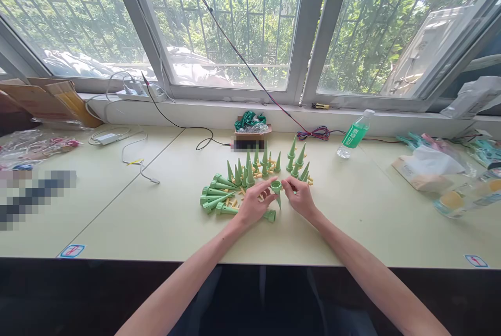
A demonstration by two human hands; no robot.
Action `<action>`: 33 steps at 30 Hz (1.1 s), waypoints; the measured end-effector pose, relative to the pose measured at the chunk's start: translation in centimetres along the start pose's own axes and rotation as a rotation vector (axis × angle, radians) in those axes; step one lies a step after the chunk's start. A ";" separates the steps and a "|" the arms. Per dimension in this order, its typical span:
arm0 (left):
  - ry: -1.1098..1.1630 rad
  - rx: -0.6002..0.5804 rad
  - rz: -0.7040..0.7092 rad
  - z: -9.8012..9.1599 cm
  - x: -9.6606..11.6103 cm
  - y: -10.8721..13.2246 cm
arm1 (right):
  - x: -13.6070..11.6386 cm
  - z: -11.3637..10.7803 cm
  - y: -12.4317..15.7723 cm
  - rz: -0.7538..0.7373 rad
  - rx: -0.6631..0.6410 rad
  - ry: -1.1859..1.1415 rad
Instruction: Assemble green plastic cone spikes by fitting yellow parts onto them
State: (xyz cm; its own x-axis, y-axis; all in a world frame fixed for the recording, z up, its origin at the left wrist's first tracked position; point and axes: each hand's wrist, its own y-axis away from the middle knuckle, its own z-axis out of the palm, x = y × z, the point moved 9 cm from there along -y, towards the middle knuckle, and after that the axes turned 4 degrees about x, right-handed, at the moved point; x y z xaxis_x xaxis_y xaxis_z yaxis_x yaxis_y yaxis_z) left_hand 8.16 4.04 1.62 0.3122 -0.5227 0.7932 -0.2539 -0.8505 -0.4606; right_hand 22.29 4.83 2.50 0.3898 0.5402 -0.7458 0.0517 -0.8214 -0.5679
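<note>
One pale table (156,211) runs left to right under the window. Cardboard box (250,138) sits far centre by the sill, with a water bottle (354,135) well to its right. Standing cones (250,169) cluster upright mid-table; lying cones (215,198) fan out flat at their left. Left hand (252,203) and right hand (299,196) meet just near of the cluster, fingertips of both pinched on the rim of one green cone (276,188), tip down, between them. Yellow bits (258,174) lie scattered among the cones, too small to identify.
</note>
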 end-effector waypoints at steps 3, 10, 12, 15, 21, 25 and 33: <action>-0.021 0.003 0.012 0.0 0.1 0.0 | 0.0 0.0 0.0 0.015 0.004 -0.013; -0.014 0.019 -0.020 0.1 0.1 -0.1 | -0.1 -0.1 -0.1 0.015 0.028 -0.027; 0.024 0.032 -0.056 0.0 0.0 -0.1 | 0.0 -0.2 -0.1 0.017 0.041 -0.028; 0.084 0.043 -0.101 -0.1 0.2 -0.2 | 0.1 -0.4 0.0 0.033 0.062 -0.047; 0.138 0.046 -0.128 -0.3 0.1 -0.2 | 0.2 -1.5 0.1 0.049 0.164 -0.079; 0.180 -0.019 -0.177 0.5 -0.5 -0.2 | -0.1 -1.6 0.2 0.027 0.166 -0.076; 0.265 -0.065 -0.300 0.6 -0.2 0.0 | -1.1 -0.3 0.3 -0.062 0.037 -0.037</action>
State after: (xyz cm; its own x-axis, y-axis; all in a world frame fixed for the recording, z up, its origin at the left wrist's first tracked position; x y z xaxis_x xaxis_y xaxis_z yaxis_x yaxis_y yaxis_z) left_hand 8.63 4.11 1.21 0.1367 -0.2117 0.9677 -0.2474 -0.9532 -0.1736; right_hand 22.14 3.95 3.21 0.3527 0.5965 -0.7209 0.0406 -0.7795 -0.6251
